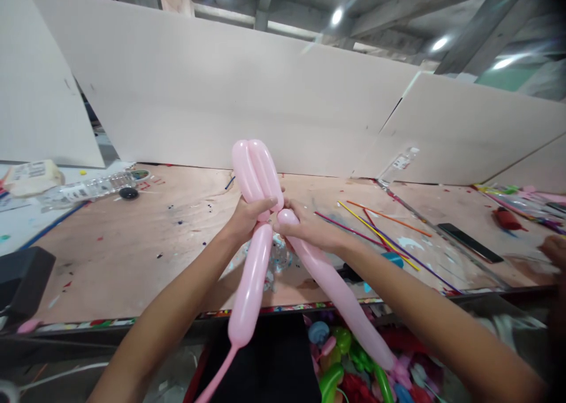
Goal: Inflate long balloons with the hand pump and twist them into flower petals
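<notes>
A long pink modelling balloon point(251, 285) is bent into loops, held over the near part of the table. Two side-by-side loops stand up above my hands. My left hand point(250, 214) is closed around the base of these loops, its thumb lying across them. Just to its right, my right hand point(305, 223) grips the balloon where another long section begins. That section slants down to the lower right, under my right forearm. The other length hangs below my left hand and narrows to a thin uninflated tail at the bottom. Some fingertips are hidden behind the balloon.
Uninflated balloons point(380, 232) in several colours and a phone point(469, 242) lie to the right. Plastic bottles point(86, 190) point(398, 166) are at both sides. White panels point(247, 84) close off the back. Coloured balloons point(354, 356) fill the space below the table edge. Another person's hand point(553, 251) shows far right.
</notes>
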The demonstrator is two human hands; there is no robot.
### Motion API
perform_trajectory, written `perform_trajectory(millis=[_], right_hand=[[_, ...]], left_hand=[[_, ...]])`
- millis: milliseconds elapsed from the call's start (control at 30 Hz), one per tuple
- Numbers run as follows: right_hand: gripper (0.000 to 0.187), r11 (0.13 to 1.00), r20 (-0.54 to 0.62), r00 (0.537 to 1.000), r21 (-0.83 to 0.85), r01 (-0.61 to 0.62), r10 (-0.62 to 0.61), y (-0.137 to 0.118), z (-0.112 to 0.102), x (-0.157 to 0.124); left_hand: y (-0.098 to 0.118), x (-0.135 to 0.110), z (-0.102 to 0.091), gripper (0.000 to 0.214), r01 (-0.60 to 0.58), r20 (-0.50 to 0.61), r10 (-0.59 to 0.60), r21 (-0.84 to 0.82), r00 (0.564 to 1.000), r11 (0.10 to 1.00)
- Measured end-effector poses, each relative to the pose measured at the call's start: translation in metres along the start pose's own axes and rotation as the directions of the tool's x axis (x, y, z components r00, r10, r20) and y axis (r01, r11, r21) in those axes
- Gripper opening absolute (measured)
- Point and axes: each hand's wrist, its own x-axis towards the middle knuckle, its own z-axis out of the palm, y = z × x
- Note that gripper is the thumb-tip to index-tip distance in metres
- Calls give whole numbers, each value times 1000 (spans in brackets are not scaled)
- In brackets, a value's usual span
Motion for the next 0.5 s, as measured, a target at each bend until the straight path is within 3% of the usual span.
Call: perform_trajectory(millis=[167, 267, 367, 433, 500], right_hand=[[25, 989, 45, 991, 78, -126, 123, 13, 15, 6], [25, 983, -28, 987, 101, -155, 158, 16, 24, 11], [28, 994, -110, 989, 46, -96, 101, 17, 28, 12], [28, 983, -65, 990, 146, -113, 124, 18, 25, 10], [33, 939, 54, 982, 288, -189, 181, 18, 20, 7]], left_hand=[[-18, 1, 2, 46, -3, -92, -1, -43, 996, 999], [-25, 3, 4, 45, -40, -170, 29, -61, 985, 997], [-25, 2, 2, 43, -43, -195, 26, -84, 981, 996], [-21, 2, -1, 41, -45, -195, 22, -116, 980, 992], [-18, 1, -4, 40, -37, -185, 10, -147, 983, 988]])
